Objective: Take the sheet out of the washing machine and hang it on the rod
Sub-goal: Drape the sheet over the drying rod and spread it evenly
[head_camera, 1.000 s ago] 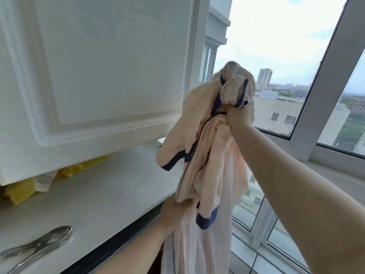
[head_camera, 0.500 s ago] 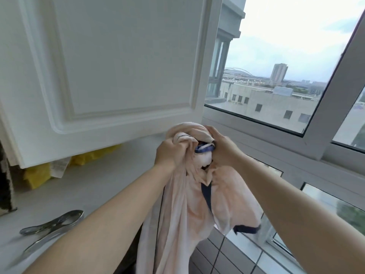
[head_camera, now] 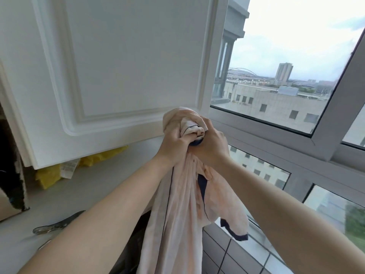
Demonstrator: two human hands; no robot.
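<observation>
Before the window: sheet is gripped, bunched, by left hand and right hand, raised together.
Countertop: metal tongs are seen near its front edge.

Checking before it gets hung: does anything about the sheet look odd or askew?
Yes. The sheet is bunched and twisted into a wad, both hands, left and right, gripping its top; dark-trimmed edges dangle unevenly. No tear visible.
</observation>
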